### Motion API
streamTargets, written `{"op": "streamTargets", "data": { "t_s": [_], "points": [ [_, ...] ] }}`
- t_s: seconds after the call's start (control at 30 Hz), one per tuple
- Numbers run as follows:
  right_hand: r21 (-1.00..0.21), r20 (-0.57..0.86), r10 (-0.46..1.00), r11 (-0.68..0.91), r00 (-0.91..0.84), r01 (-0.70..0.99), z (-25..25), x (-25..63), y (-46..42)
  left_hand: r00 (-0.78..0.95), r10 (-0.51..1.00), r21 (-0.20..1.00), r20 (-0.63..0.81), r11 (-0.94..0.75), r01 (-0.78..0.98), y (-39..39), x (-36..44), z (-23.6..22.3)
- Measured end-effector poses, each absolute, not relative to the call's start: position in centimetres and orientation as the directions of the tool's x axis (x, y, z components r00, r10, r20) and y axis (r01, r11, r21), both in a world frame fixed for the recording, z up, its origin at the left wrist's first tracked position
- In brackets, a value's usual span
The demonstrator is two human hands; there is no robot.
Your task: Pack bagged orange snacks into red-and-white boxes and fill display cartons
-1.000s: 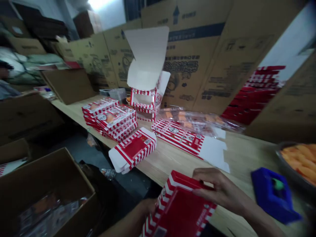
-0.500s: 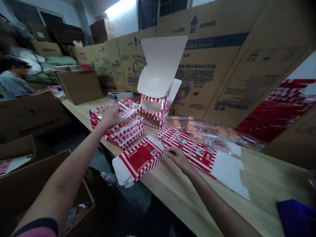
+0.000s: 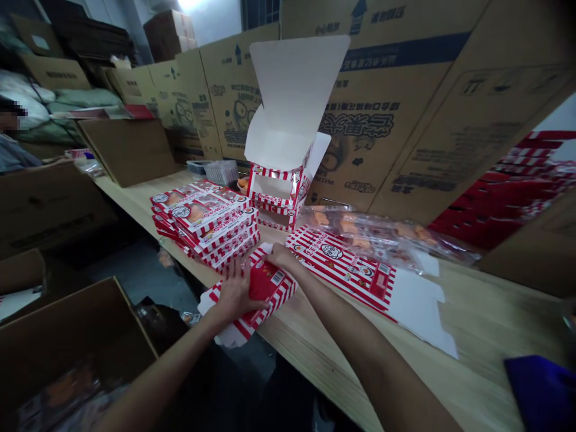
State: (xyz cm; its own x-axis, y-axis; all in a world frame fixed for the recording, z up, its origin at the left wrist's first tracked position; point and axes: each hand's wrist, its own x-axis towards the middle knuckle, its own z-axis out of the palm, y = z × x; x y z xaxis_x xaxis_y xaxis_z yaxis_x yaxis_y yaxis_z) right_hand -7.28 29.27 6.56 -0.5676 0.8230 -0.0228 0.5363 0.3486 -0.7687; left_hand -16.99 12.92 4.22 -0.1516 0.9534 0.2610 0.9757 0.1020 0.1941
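A red-and-white striped carton (image 3: pixel 270 282) lies at a slant over the table's front edge, its red panel and barcode facing up. White flaps stick out at its near end. Across its top rests my left hand (image 3: pixel 234 293), thumb on one side and fingers on the other, gripping it. My right hand (image 3: pixel 281 257) is closed at the carton's far end, its fingertips partly hidden. Just left of the carton is a stack of filled striped boxes (image 3: pixel 207 219) with clear windows. To the right lie flat striped carton blanks (image 3: pixel 342 264).
Two striped boxes (image 3: pixel 274 192) stand stacked behind, the upper one with its white lid raised. Clear packs of orange pieces (image 3: pixel 360 231) lie near large brown cartons (image 3: pixel 382 120). An open cardboard box (image 3: pixel 103 318) is at lower left. Another person (image 3: pixel 15 141) is at far left.
My left hand has left the stacked boxes and come down onto the striped carton. My right hand has moved left onto its far end. The view has shifted slightly.
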Motion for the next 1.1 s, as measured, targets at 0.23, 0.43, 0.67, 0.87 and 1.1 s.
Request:
{"op": "streamTargets", "data": {
  "t_s": [0.23,0.43,0.67,0.87,1.1],
  "points": [
    [-0.979,-0.123,0.696,0.033,-0.707,0.203,10.2,-4.8,26.6,-0.225,0.923,0.351,0.313,0.107,0.930,12.5,-18.2,7.0],
    [-0.970,0.038,0.675,-0.151,-0.737,-0.188,13.6,0.1,21.9,-0.147,0.949,0.609,0.279,-0.057,0.791,10.2,-16.4,12.3],
    [-0.873,0.429,0.764,0.489,-0.482,-0.001,16.2,6.5,18.9,0.107,0.990,0.988,-0.090,0.102,-0.112,7.9,-11.7,11.9],
    [-0.976,0.174,0.841,0.077,-0.512,-0.205,12.0,14.4,13.9,0.071,0.983,0.895,-0.168,0.182,-0.407,7.0,-7.5,9.7],
    [-0.948,-0.036,0.950,-0.130,-0.310,-0.289,6.3,18.1,9.4,0.203,0.945,0.825,-0.256,0.323,-0.464,6.4,-3.0,7.0]
  ]
}}
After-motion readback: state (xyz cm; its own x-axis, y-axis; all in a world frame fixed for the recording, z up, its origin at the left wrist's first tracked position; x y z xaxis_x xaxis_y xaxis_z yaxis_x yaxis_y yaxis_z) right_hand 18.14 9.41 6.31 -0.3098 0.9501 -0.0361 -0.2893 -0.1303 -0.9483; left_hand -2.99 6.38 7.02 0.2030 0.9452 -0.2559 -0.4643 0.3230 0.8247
